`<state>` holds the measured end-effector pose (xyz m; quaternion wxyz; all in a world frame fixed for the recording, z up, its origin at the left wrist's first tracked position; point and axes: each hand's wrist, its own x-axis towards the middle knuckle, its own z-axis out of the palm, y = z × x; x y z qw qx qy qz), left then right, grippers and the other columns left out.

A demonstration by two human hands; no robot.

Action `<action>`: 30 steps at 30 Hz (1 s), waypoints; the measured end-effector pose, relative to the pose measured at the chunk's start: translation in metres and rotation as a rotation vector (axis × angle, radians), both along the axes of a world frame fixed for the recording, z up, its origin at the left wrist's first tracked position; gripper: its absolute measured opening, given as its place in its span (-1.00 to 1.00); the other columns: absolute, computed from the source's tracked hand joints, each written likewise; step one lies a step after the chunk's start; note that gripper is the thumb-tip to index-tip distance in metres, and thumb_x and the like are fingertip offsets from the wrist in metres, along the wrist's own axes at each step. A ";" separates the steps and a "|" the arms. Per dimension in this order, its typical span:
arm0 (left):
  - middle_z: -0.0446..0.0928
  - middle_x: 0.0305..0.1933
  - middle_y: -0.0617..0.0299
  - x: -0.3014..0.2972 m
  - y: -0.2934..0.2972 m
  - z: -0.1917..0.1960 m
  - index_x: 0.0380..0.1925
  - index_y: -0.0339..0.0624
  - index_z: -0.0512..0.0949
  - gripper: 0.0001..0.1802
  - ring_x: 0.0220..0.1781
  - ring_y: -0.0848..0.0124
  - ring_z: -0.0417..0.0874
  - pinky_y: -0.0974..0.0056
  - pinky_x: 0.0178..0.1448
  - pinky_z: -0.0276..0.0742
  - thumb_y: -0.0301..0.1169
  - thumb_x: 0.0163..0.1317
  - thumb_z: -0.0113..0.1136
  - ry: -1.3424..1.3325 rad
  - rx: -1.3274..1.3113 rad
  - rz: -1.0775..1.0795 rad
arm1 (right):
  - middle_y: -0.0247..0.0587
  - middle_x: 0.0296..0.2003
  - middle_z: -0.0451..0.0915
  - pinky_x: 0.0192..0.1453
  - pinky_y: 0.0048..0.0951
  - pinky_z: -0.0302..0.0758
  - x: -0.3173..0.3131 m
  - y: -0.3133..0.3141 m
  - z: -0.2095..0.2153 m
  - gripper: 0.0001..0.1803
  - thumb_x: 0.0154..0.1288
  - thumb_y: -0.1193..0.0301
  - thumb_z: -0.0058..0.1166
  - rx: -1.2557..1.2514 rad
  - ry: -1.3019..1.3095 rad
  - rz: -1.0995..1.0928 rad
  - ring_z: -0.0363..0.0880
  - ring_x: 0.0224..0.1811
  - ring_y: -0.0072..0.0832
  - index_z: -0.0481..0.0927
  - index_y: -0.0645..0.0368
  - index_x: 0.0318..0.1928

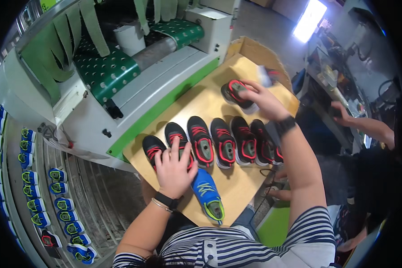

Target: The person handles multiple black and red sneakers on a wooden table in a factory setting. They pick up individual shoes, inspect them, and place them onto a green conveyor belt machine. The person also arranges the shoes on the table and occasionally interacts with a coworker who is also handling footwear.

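Up and to the right, my right hand (265, 102) is closed around a black sneaker (237, 94) with a red-edged collar, lifted over the wooden board and slightly blurred. A row of several black sneakers with red laces (200, 139) stands side by side across the board. At the row's left end, my left hand (173, 170) lies with fingers spread over the heel parts of two shoes, partly hiding them. Just right of that hand, a blue sneaker (206, 193) with yellow-green laces sits nearer to me, its toe pointing away.
The wooden board (241, 185) borders a machine with a green perforated belt (109, 78) and hanging green strips. Racks of blue sneakers (63, 204) stand at left. A cardboard box (259, 47) is beyond the board. Another person's hand (341, 114) is at right.
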<state>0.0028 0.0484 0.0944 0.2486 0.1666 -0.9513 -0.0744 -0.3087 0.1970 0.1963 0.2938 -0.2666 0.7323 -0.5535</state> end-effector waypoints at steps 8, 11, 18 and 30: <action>0.40 0.47 0.01 0.003 0.004 0.000 0.30 0.02 0.56 -0.31 0.22 0.09 0.51 -0.17 0.46 0.20 -0.08 0.14 0.41 -0.034 -0.025 0.008 | -0.04 0.43 0.39 0.58 -0.28 0.23 0.075 0.203 0.040 -0.09 0.23 0.30 0.35 -0.264 0.160 -0.225 0.37 0.48 -0.29 0.25 0.18 0.55; 0.39 0.48 0.01 0.001 0.007 0.002 0.33 0.03 0.54 -0.29 0.27 0.09 0.50 -0.16 0.48 0.17 -0.04 0.17 0.40 -0.067 -0.030 0.005 | -0.04 0.41 0.40 0.58 -0.29 0.24 0.054 0.240 0.002 -0.14 0.26 0.36 0.31 -0.336 0.167 -0.416 0.37 0.48 -0.30 0.25 0.22 0.53; 0.54 0.29 -0.04 -0.049 -0.023 0.074 0.38 -0.13 0.47 -0.34 0.36 0.03 0.48 -0.09 0.51 0.11 0.03 0.43 0.18 -0.255 0.304 -0.033 | -0.10 0.36 0.45 0.54 -0.28 0.30 0.040 0.220 -0.053 -0.17 0.27 0.41 0.28 -0.448 0.008 -0.497 0.42 0.43 -0.33 0.25 0.22 0.52; 0.50 0.38 -0.26 -0.308 -0.051 -0.022 0.43 -0.47 0.34 0.02 0.45 0.05 0.52 0.02 0.38 0.49 0.30 0.37 0.13 -0.521 0.961 0.063 | 0.09 0.11 0.61 0.33 -0.15 0.47 0.056 0.165 -0.111 -0.44 0.35 0.34 0.25 -0.176 0.406 -0.582 0.59 0.19 -0.10 0.48 0.27 0.30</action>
